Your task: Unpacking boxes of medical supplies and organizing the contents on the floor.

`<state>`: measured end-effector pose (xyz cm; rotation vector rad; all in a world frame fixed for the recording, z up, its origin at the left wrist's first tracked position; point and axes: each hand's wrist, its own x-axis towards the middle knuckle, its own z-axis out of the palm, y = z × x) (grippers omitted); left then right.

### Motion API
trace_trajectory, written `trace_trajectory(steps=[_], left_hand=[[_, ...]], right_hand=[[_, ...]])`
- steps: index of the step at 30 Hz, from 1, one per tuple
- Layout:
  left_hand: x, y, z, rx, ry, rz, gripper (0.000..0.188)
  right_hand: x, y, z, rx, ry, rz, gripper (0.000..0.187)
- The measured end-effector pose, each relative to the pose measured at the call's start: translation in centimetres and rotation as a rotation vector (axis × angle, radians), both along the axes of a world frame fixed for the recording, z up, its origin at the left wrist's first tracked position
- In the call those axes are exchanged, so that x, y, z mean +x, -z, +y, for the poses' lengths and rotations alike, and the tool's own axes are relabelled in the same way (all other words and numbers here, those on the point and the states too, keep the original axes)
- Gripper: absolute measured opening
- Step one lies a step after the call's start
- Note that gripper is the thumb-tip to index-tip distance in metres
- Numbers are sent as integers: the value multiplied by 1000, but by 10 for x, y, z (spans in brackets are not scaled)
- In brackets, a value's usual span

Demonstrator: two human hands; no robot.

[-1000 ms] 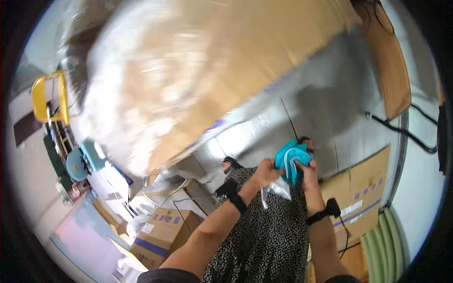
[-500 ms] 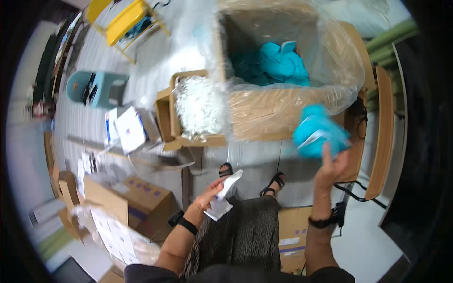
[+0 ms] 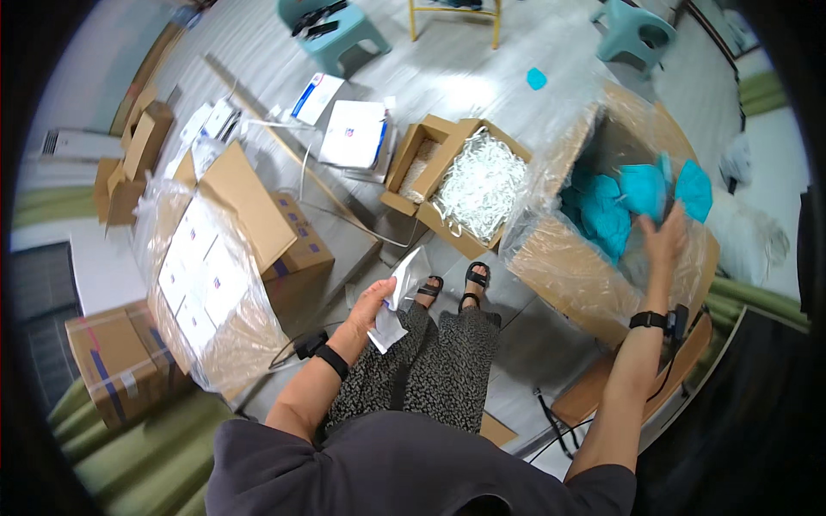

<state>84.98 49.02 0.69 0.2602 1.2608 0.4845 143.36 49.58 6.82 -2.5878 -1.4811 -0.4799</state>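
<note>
My left hand [image 3: 370, 308] grips a crumpled white packet [image 3: 408, 277] above my lap; another white flap hangs below the fingers. My right hand [image 3: 664, 239] reaches over a large plastic-lined carton [image 3: 568, 267] on the right, thumb and fingers apart. Just past its fingertips are loose teal cup-shaped pieces [image 3: 693, 191], which look like face masks; one is blurred by motion. More teal pieces [image 3: 597, 215] lie heaped inside the carton. Whether a fingertip still touches a piece, I cannot tell.
A small carton of white strips [image 3: 483, 182] stands left of the large one. White boxes [image 3: 354, 133] sit beyond it. At left is a plastic-lined carton of white boxes [image 3: 196, 275]. One teal piece [image 3: 536, 79] lies on the floor near blue stools [image 3: 635, 34].
My right hand has moved from in front of the large carton to above it, and the teal pieces have come away from its fingers. My view has turned; the left hand keeps the packet.
</note>
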Motion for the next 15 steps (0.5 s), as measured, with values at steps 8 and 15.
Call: trace_trajectory(steps=[8,15], left_hand=[[20,-35,16,14,-244,-4,18],[9,-68,-5,16,-564,201,19]], right_hand=[[-96,155,-40,-548,-230,540,99],[-143,118,-110,-1047,-521,189,70]])
